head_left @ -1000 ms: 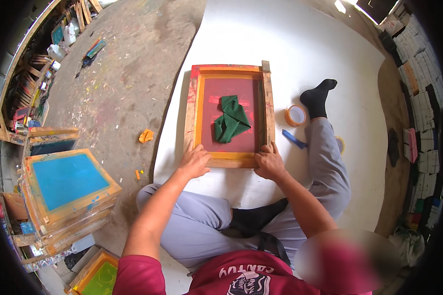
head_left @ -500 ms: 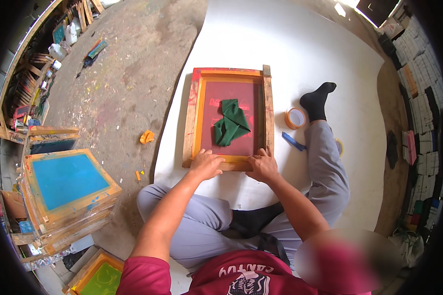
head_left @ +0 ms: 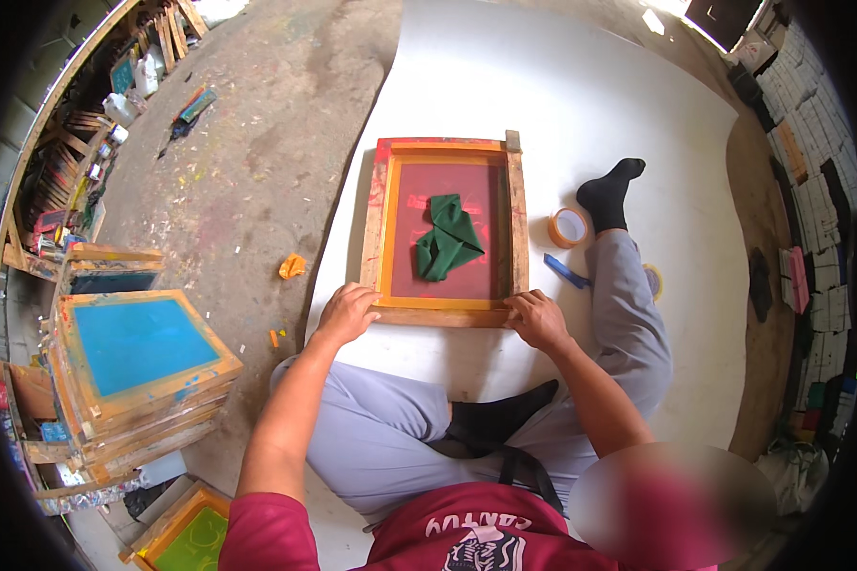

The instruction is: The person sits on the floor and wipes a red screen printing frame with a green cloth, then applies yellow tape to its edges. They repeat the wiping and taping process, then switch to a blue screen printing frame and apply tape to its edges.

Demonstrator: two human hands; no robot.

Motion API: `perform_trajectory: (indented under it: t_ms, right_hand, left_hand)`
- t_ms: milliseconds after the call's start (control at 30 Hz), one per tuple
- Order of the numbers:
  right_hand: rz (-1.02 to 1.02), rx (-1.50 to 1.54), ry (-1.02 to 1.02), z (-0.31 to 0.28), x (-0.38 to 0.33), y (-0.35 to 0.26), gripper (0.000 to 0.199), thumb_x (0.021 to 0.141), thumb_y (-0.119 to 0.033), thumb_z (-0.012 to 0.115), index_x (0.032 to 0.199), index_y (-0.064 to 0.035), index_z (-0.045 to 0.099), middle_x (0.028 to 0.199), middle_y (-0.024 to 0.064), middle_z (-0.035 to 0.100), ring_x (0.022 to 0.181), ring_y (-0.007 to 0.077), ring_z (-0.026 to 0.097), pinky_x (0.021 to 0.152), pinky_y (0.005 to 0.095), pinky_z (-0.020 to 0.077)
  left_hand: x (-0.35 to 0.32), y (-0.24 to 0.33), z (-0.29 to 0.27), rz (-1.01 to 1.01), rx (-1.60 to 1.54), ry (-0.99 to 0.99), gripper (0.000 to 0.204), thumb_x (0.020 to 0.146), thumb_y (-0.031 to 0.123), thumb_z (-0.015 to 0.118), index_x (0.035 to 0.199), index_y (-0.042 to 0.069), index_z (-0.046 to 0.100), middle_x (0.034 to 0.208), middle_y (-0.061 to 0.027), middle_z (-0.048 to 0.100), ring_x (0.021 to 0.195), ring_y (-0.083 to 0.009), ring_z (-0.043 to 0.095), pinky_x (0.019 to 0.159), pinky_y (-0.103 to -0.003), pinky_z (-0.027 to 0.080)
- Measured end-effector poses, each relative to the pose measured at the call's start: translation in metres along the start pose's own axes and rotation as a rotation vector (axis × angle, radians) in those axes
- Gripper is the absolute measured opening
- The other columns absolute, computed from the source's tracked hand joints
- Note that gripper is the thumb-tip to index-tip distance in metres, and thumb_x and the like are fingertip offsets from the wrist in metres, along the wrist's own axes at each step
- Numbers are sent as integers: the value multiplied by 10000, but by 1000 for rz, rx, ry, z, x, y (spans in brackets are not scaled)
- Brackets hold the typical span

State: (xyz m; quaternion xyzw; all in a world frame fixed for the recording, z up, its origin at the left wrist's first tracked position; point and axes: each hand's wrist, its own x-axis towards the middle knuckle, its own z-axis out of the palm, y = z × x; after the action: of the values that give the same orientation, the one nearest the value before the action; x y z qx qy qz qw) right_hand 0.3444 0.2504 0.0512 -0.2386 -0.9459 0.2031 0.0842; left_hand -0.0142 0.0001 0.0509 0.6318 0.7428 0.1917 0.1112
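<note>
A wooden screen-printing frame point(head_left: 375, 219) with a dark red mesh lies flat on the white sheet in front of me. On its mesh rests a folded dark green cloth point(head_left: 450, 240). My left hand point(head_left: 348, 312) is closed on the frame's near left corner, fingertips against the wood. At the near right corner, my right hand point(head_left: 540, 320) also grips the frame, its fingers bent over the edge. The undersides of both grips are hidden.
Right of the frame are a roll of orange tape point(head_left: 568, 228), a blue strip-like tool point(head_left: 567, 270) and my outstretched foot in a black sock point(head_left: 611, 196). Stacked frames with a blue screen point(head_left: 143, 344) stand at left. Crumpled orange scrap point(head_left: 292, 266) lies on the concrete floor.
My hands have moved apart, from the frame's near edge out to its two near corners. The frame sits nearly where it was, with the green cloth still on it.
</note>
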Motion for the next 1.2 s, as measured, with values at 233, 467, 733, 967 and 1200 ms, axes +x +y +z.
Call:
perform_trajectory:
  t_ms: [233,467,733,967,1200]
  right_hand:
    - [11,-68,12,4,-1,-3,273,817,-183,816,1079,-116,775,1049,38,773,981,280,705,863,411,595]
    - [-37,-97,86,12,-5,2,145,866,-197,783,988,-119,784,988,24,777,969,258,725,814,408,607]
    - [-77,-135,77,14,-8,4,67,873,-168,769,918,-120,775,961,21,774,956,242,732,769,388,610]
    - [-164,-216,178,20,-18,2,77,867,-155,764,940,-142,782,1039,-22,769,987,206,734,758,367,608]
    - [-194,-280,223,26,-24,4,122,885,-159,730,994,-169,784,1107,-39,762,1056,187,722,749,351,600]
  left_hand:
    - [-1,-7,4,43,-8,58,317,799,129,854,1095,54,772,1095,-80,762,1076,-284,669,970,-419,531]
    - [0,-9,5,127,57,84,220,791,109,844,1002,71,790,1050,-45,768,1035,-246,680,967,-412,524]
    - [-2,-17,6,225,109,100,142,799,106,823,938,94,793,1003,-13,769,1003,-217,673,960,-394,518]
    - [-9,-18,7,324,283,110,122,866,173,726,944,126,807,1007,1,758,1009,-214,663,1029,-447,516]
    - [-17,-21,11,420,529,37,236,891,177,657,1081,125,787,1134,1,731,1098,-240,651,1073,-481,504]
